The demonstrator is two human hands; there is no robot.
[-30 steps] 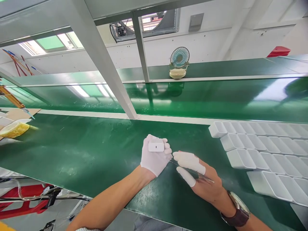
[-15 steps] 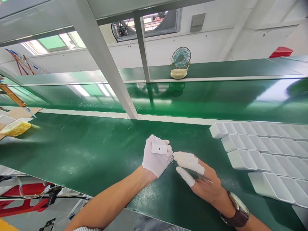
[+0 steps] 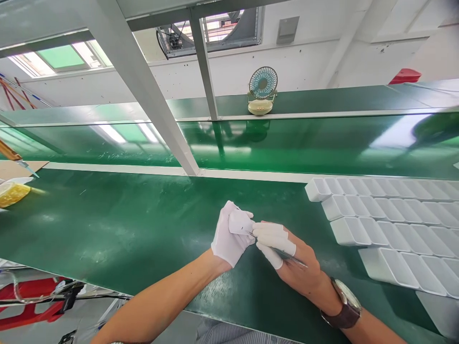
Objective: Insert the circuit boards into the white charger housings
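Note:
My left hand (image 3: 229, 239), in a white glove, grips a small white plastic housing (image 3: 239, 222) above the green belt (image 3: 118, 224). My right hand (image 3: 290, 260) wears white finger cots on thumb and forefinger and a brown wristwatch (image 3: 340, 304). It pinches thin metal tweezers (image 3: 283, 253), whose tip touches the side of the housing. Both hands meet just left of rows of white housings (image 3: 380, 224) lying on the belt.
A slanted grey frame post (image 3: 143, 91) rises from the belt's far edge. A small teal desk fan (image 3: 263, 91) stands on the upper green shelf. At the far left lie a yellow tape roll (image 3: 10, 193) and cardboard (image 3: 17, 168). A red stool (image 3: 32, 310) stands below.
My left hand has turned the white housing so its slotted face tilts away. The tweezers' tip has moved in against the housing, and the hands are closer together.

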